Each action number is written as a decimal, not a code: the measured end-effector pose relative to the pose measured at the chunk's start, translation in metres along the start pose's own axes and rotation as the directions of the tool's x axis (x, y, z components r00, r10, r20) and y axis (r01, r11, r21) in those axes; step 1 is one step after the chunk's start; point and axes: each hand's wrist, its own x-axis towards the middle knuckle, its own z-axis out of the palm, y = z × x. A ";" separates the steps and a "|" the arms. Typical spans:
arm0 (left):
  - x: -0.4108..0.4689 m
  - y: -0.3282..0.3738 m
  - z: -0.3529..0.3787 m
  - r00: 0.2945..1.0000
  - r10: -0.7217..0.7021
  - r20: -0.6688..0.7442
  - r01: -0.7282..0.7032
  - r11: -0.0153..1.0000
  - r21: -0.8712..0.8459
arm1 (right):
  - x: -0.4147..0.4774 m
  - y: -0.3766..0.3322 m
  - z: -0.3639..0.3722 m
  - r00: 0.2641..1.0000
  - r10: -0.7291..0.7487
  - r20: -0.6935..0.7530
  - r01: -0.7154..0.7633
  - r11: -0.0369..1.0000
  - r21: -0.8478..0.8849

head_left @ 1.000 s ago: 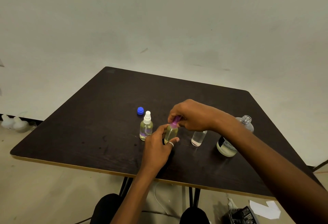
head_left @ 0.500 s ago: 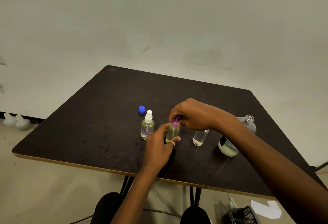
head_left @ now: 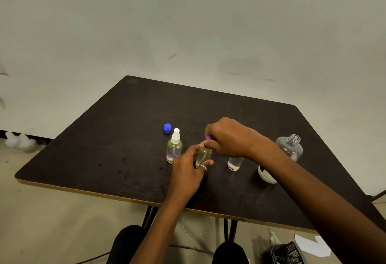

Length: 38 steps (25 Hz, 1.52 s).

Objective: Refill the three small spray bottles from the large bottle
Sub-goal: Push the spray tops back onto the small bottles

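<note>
Left hand (head_left: 187, 172) grips the middle spray bottle (head_left: 203, 156) on the counter (head_left: 104, 148); right hand (head_left: 227, 138) pinches its purple top (head_left: 208, 137). The white-topped bottle (head_left: 174, 151) looks filled. The third bottle (head_left: 235, 162), nearly empty, stands near the uncapped large bottle (head_left: 289, 151).

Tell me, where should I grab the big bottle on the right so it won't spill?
Grip the big bottle round its wide body, just below the shoulder, coming from its right. It stands upright with no cap, so keep it level; a small clear bottle and the person's forearm crowd its left.
</note>
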 end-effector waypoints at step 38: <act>0.000 -0.001 -0.001 1.000 -0.013 0.008 0.013 1.000 0.007 | -0.003 -0.010 0.016 0.987 0.068 -0.146 -0.093 0.982 -0.166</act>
